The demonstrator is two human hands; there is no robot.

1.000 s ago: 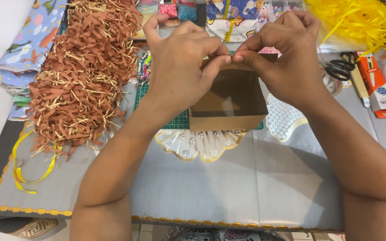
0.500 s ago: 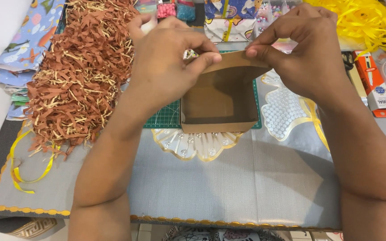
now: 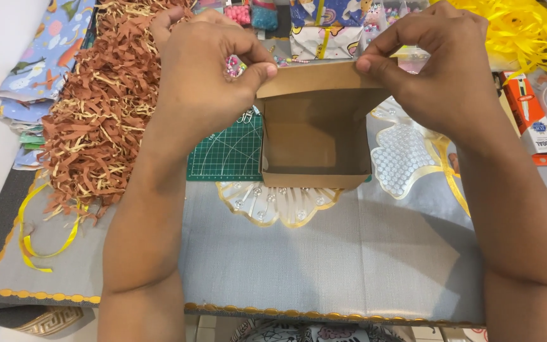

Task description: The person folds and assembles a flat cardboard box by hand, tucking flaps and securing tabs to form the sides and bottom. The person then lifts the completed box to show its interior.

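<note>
Two hands pinch the far flap of an open brown box (image 3: 316, 136): the left hand (image 3: 207, 66) grips the flap's left end between thumb and fingers, the right hand (image 3: 438, 69) its right end. The box sits on a grey cloth (image 3: 324, 253) covering the counter. Left of the box lie a green cutting mat (image 3: 226, 152) and a heap of brown paper shreds (image 3: 102, 107); yellow ribbon (image 3: 520, 31) is piled beyond its right side.

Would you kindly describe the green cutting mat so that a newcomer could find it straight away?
Start at the big heap of brown shredded paper on the left of the grey table cover. Right of it, beside the open brown cardboard box and partly under the left hand, lies the cutting mat: the only flat dark green thing, with white grid lines.
</note>
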